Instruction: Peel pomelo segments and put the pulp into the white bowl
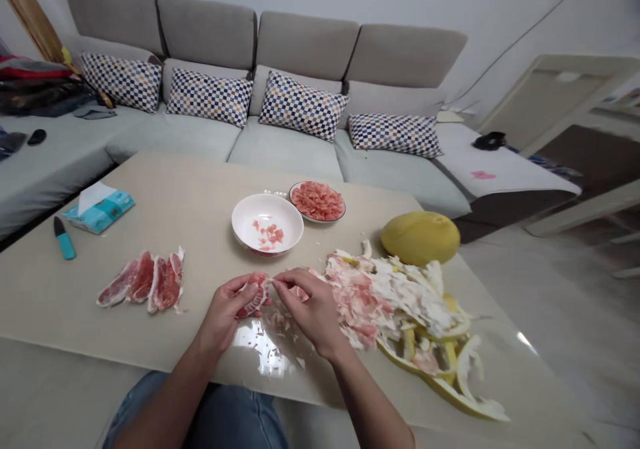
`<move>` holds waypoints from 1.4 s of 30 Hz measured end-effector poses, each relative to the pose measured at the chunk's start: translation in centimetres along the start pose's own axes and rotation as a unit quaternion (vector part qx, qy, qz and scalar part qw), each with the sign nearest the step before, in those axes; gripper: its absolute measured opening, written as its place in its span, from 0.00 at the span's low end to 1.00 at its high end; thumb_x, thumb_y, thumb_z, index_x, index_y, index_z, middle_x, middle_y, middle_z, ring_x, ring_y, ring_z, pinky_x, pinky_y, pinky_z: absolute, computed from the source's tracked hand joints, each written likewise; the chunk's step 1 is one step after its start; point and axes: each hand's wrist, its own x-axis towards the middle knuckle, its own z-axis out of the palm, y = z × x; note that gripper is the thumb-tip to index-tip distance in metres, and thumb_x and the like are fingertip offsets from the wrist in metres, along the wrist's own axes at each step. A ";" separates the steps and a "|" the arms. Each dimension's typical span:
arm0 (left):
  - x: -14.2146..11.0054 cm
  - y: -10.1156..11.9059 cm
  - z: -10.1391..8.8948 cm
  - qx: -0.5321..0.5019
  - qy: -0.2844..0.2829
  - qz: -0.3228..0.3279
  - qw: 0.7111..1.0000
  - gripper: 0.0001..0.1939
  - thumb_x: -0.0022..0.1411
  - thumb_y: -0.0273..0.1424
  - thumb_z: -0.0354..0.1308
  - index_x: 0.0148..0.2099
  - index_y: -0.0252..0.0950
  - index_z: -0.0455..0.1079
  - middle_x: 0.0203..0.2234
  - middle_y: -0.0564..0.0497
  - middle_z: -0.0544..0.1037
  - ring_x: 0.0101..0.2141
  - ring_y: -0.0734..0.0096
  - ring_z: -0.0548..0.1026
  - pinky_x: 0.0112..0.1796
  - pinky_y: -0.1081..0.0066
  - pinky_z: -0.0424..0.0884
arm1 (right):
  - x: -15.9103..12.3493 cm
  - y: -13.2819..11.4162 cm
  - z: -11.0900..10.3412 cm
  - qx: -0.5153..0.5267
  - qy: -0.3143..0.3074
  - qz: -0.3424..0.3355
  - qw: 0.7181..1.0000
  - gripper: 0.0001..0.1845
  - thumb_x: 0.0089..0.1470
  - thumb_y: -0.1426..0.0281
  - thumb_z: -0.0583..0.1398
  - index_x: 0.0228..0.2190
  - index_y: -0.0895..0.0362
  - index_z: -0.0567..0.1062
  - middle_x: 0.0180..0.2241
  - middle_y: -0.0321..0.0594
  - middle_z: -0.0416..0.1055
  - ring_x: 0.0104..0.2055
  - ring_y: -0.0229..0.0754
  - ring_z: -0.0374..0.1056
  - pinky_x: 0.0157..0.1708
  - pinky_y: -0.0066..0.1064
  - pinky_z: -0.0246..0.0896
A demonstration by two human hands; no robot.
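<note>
My left hand [223,312] cradles a pink pomelo segment [257,294], and my right hand [307,308] pinches its white membrane from the right. Just beyond them, a white bowl [267,224] holds a few loose bits of pink pulp. Behind it, a small plate [317,201] is heaped with pulp. Several membrane-covered segments [141,282] lie on the tabletop left of my hands. To their right rises a pile of pith, membrane and yellow rind [395,309], with a yellow-green pomelo [420,238] behind it.
A teal-handled knife [65,238] and a blue tissue pack [99,209] lie at the left of the beige table [165,196]. Membrane scraps lie below my hands. A grey sofa [285,152] with checked cushions stands behind the table. My knees are under the table's near edge.
</note>
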 end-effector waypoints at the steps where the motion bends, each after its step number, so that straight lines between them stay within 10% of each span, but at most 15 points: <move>1: 0.0 -0.1 0.0 0.005 0.009 0.010 1.000 0.18 0.52 0.36 0.70 0.44 0.33 0.78 0.32 0.47 0.83 0.30 0.69 0.80 0.26 0.77 0.73 | -0.2 0.1 0.2 -0.016 0.008 -0.024 1.000 0.07 0.58 0.72 0.59 0.32 0.54 0.78 0.31 0.41 0.78 0.35 0.44 0.72 0.38 0.36 0.67; 16: 0.5 -0.4 0.1 -0.013 0.079 0.020 0.997 0.16 0.52 0.38 0.69 0.42 0.36 0.77 0.30 0.52 0.81 0.32 0.69 0.80 0.30 0.76 0.74 | -3.4 -1.0 1.3 0.008 0.017 -0.061 0.998 0.07 0.58 0.75 0.58 0.33 0.53 0.75 0.30 0.41 0.76 0.32 0.43 0.71 0.33 0.35 0.65; 30: 0.2 -0.1 -0.1 -0.053 0.016 -0.033 0.998 0.17 0.52 0.35 0.70 0.44 0.37 0.75 0.31 0.52 0.81 0.31 0.67 0.82 0.26 0.78 0.75 | -4.8 0.5 -0.1 0.157 0.057 0.214 0.962 0.12 0.56 0.63 0.62 0.41 0.53 0.79 0.32 0.42 0.80 0.34 0.46 0.76 0.36 0.36 0.71; 42: -0.4 -0.4 0.7 -0.003 -0.051 -0.030 0.998 0.22 0.50 0.30 0.71 0.48 0.39 0.72 0.38 0.51 0.80 0.36 0.67 0.81 0.33 0.75 0.76 | -4.3 0.0 -0.2 0.044 0.104 0.114 0.987 0.03 0.53 0.68 0.65 0.30 0.52 0.81 0.30 0.40 0.76 0.32 0.43 0.70 0.31 0.33 0.64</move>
